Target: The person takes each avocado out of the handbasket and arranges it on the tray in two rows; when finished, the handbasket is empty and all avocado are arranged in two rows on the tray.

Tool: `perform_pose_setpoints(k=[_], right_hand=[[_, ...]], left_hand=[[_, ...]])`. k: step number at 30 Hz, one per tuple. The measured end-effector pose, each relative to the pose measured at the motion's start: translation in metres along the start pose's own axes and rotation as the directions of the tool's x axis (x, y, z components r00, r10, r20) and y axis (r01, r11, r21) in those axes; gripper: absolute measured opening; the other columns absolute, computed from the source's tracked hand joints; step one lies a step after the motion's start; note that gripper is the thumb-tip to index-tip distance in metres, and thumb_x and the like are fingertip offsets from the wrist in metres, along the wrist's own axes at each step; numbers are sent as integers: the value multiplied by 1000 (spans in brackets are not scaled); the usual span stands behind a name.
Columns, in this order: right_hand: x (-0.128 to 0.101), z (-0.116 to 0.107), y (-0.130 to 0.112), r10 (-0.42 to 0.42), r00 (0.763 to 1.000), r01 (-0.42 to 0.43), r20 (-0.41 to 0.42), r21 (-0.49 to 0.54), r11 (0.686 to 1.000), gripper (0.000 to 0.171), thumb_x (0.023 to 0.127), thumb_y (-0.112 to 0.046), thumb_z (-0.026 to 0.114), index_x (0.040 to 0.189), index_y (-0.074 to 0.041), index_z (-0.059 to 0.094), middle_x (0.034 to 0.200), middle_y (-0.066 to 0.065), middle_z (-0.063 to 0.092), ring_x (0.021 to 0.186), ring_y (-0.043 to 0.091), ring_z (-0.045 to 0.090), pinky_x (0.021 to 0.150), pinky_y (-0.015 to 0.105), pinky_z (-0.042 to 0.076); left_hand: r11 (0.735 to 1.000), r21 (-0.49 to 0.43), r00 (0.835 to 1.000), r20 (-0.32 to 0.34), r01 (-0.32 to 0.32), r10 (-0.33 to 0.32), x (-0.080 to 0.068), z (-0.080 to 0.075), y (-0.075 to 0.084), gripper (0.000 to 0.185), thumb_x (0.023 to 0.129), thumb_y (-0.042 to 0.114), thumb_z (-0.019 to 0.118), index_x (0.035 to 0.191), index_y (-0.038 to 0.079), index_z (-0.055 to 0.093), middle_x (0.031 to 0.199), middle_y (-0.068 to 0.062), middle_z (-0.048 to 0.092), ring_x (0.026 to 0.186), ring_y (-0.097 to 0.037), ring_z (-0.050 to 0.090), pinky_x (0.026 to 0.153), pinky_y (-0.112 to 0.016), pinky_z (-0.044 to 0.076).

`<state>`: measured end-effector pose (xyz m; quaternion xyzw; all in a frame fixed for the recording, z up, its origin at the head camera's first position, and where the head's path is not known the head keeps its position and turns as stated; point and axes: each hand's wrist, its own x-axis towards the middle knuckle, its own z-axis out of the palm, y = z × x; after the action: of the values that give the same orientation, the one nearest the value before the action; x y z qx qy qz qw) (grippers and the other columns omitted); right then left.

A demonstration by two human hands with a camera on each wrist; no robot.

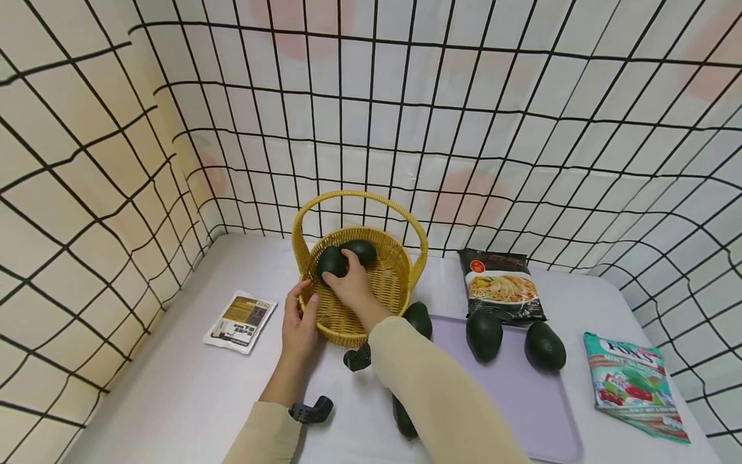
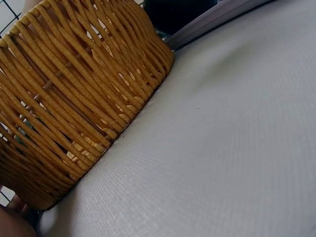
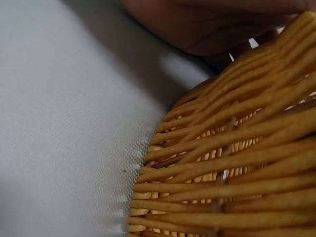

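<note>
Clock directions are taken from the middle of the yellow wicker basket point(image 1: 339, 327), twelve pointing away from the person. Nearest, at five o'clock, an avocado point(image 1: 404, 422) lies partly hidden beneath the right sleeve point(image 1: 435, 393). A lilac tray point(image 1: 522, 406) spreads at four o'clock, bearing two more avocados point(image 1: 484, 335) toward its far edge; between three and four, well beyond it, lies a Fox's mint bag point(image 1: 634, 383). Another avocado point(image 1: 422, 320) is just beside the basket at four o'clock; whether it rests on the tray I cannot tell. The left hand point(image 1: 299, 327) grips the basket's rim between eight and nine, and a white-and-brown packet point(image 1: 240, 322) lies past it. Inside the basket, the right hand point(image 1: 352, 282) pinches an avocado point(image 1: 330, 263) at ten o'clock, with a second point(image 1: 362, 250) at twelve, just beside it. At three o'clock sits a black noodle packet point(image 1: 503, 290); behind everything stands a black wire grid point(image 1: 371, 98).
</note>
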<state>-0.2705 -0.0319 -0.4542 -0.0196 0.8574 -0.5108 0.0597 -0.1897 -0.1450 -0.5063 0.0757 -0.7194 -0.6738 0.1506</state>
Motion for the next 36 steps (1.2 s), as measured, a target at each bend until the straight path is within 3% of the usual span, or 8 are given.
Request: perform_pose_setpoints(k=[12, 25, 36], right_hand=[[4, 3, 9, 57, 998, -56, 41, -40, 998, 70, 97, -39, 68, 158, -30, 36, 163, 11, 39, 148, 38, 40, 118, 59, 34], [4, 3, 9, 11, 1000, -10, 15, -47, 999, 67, 96, -41, 69, 155, -26, 40, 158, 13, 47, 145, 36, 46, 117, 56, 38], [6, 3, 9, -44, 999, 42, -12, -142, 989, 70, 93, -39, 71, 154, -22, 41, 147, 19, 52, 135, 36, 53, 112, 54, 43]], left_hand=[[999, 41, 1000, 14, 0, -1, -3, -2, -2, 43, 106, 27, 51, 148, 19, 45, 164, -9, 34, 155, -33, 26, 123, -60, 24], [998, 60, 1000, 25, -17, 16, -2, -2, -2, 42, 107, 27, 49, 148, 19, 45, 165, -8, 33, 156, -33, 24, 124, -60, 22], [999, 53, 1000, 16, -9, 8, -1, -1, -3, 42, 106, 27, 49, 147, 20, 46, 164, -8, 35, 155, -32, 27, 124, -59, 24]])
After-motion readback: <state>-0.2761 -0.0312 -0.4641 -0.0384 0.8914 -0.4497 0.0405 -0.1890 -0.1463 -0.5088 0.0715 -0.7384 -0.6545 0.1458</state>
